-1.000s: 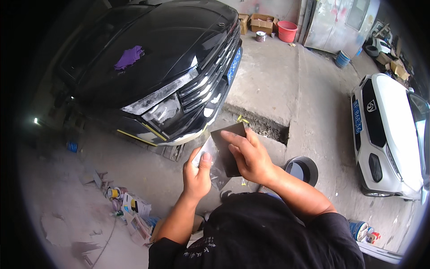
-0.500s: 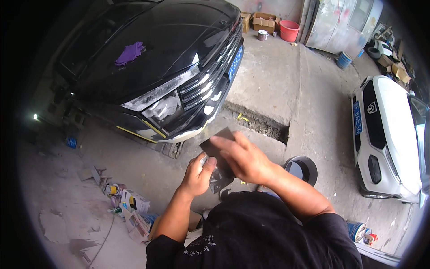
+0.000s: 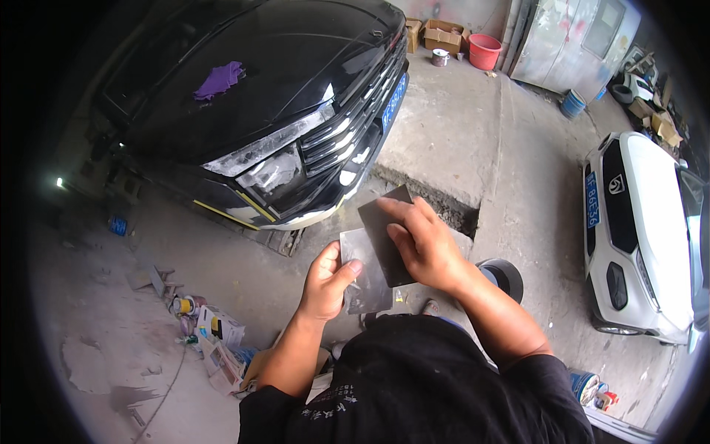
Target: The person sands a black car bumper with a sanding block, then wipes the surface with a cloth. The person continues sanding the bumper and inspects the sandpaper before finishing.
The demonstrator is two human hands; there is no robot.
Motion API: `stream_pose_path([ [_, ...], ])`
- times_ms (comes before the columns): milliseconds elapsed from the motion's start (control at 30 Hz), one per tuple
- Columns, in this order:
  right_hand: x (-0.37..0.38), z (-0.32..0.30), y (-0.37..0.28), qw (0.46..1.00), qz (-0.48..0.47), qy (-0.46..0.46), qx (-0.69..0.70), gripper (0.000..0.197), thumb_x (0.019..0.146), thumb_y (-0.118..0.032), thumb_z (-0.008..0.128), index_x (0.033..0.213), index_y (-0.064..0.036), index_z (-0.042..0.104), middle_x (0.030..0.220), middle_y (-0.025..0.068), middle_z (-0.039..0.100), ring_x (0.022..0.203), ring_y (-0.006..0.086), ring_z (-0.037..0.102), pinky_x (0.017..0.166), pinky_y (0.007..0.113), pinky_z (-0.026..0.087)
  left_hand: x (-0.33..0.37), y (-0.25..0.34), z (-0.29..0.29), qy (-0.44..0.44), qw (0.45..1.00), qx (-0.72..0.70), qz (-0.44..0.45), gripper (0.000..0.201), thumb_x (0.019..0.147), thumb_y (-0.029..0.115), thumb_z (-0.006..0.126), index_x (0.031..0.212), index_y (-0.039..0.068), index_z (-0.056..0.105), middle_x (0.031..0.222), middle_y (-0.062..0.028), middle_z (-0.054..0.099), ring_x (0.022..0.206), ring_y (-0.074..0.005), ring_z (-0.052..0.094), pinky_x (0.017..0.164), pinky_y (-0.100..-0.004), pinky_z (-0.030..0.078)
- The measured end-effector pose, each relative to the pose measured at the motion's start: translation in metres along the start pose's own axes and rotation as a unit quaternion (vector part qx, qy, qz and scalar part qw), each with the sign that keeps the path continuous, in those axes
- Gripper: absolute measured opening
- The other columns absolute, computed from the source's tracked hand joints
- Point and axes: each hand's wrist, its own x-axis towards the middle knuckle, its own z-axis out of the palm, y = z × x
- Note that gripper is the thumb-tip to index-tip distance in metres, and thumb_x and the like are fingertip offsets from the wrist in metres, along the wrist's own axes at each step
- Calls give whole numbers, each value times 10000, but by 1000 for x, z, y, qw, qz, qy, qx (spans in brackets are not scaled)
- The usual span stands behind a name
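My left hand (image 3: 325, 282) grips a thin, smeared light-grey rectangular plate (image 3: 362, 296) by its left edge, thumb on top. In my right hand (image 3: 431, 246) is a flat dark-grey rectangular sheet (image 3: 383, 235), with my fingers across its upper face. The sheet is tilted and overlaps the plate's upper right part. Both are held in front of my body, above the concrete floor. Beyond them stands a black car (image 3: 274, 89), whose headlight (image 3: 270, 177) carries whitish smears and has yellow tape (image 3: 255, 206) nearby.
A purple cloth (image 3: 220, 80) lies on the black hood. A dark bucket (image 3: 503, 280) stands beside my right forearm, near a trench (image 3: 458, 211) in the floor. A white car (image 3: 647, 229) is at right. Cans and boxes (image 3: 222, 331) lie at lower left.
My right hand has moved right with the dark sheet, uncovering more of the light-grey plate. My left hand still grips the plate, now turned flatter to view.
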Motion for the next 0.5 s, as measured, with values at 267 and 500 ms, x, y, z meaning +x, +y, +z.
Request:
stream_pose_path([
  [267,-5,7,8,997,58,58,14,453,850,21,606,1293,-38,534,1073,200,583,974,372,602,844,401,494,-2,-19,9,166,981,30,93,222,1005,127,535,1174,-16,539,1028,-38,623,860,-60,533,792,-219,444],
  [500,-14,29,23,950,168,117,236,376,924,-36,614,1291,-18,534,1227,101,601,1134,178,568,970,296,442,6,-16,14,208,974,-54,67,270,1031,186,496,1186,-26,560,1024,-36,622,886,-72,546,791,-223,461],
])
